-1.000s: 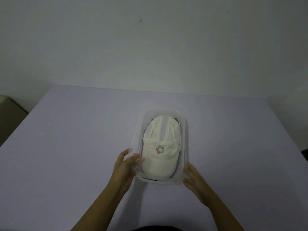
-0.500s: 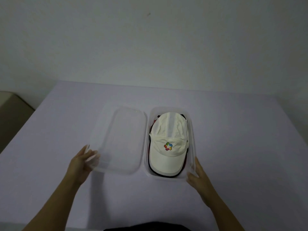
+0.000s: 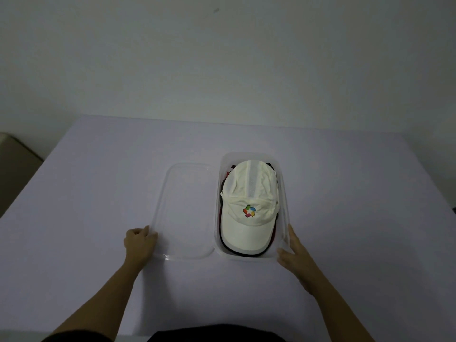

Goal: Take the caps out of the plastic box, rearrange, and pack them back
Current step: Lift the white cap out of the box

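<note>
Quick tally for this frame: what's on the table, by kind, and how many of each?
Box: 1
Lid: 1
White cap: 1, on top in the box
Darker caps beneath: edges show, count cannot be told
Hands: 2, left hand at the lid, right hand at the box
Total: 3 things plus the hidden caps

I count one box (image 3: 285, 193), one lid (image 3: 183, 211), one white cap (image 3: 249, 206) atop darker caps I can't count.
</note>
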